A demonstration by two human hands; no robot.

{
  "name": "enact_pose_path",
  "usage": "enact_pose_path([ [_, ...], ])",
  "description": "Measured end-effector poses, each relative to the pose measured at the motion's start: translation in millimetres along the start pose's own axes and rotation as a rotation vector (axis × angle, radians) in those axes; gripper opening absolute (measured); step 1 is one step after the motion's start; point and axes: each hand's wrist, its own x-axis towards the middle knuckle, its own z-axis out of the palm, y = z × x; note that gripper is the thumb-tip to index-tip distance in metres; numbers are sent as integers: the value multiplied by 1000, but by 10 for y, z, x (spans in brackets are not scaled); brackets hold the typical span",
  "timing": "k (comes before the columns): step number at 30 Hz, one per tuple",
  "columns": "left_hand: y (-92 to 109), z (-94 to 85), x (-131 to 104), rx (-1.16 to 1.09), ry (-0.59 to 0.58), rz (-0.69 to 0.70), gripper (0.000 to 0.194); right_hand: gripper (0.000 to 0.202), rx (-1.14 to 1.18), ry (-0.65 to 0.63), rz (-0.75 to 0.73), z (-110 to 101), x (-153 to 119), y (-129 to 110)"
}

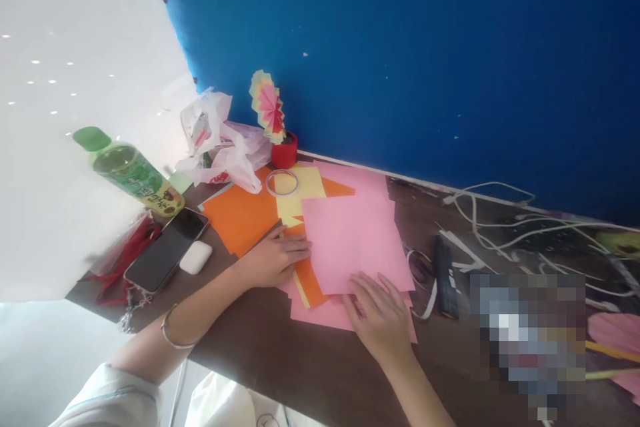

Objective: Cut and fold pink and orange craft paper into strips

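A pink square sheet of paper lies on top of a loose stack of coloured paper on the dark desk. My left hand rests at the stack's left side, fingers stretched out with their tips touching the pink sheet's left edge. Across the sheet's near edge lies my right hand, its fingers flat and apart on the paper. Beneath, orange paper and another pink sheet stick out. Farther back are a yellow sheet, an orange sheet and a round ring.
To the left are a green-capped bottle, a phone and a white case. Behind stand plastic bags and a red pot with a paper fan. White cables and a black tool lie right.
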Motion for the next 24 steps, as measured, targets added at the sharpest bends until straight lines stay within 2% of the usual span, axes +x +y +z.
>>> enact_pose_path([
  [6, -51, 5, 15, -20, 0, 5, 44, 23, 68, -66, -103, -59, 2, -58],
  [10, -26, 4, 28, -22, 28, -41, 40, 19, 95, -102, -104, -46, -32, -69],
  [15, -27, 26, 28, -23, 33, -62, 41, 16, 49, -89, -150, -23, -53, -55],
  [21, -27, 15, 28, 24, 22, -62, 41, 20, 53, -38, -109, -12, -43, -60],
  [24, -27, 16, 27, 27, 34, -51, 41, 19, 58, -60, -124, -18, -48, -49],
])
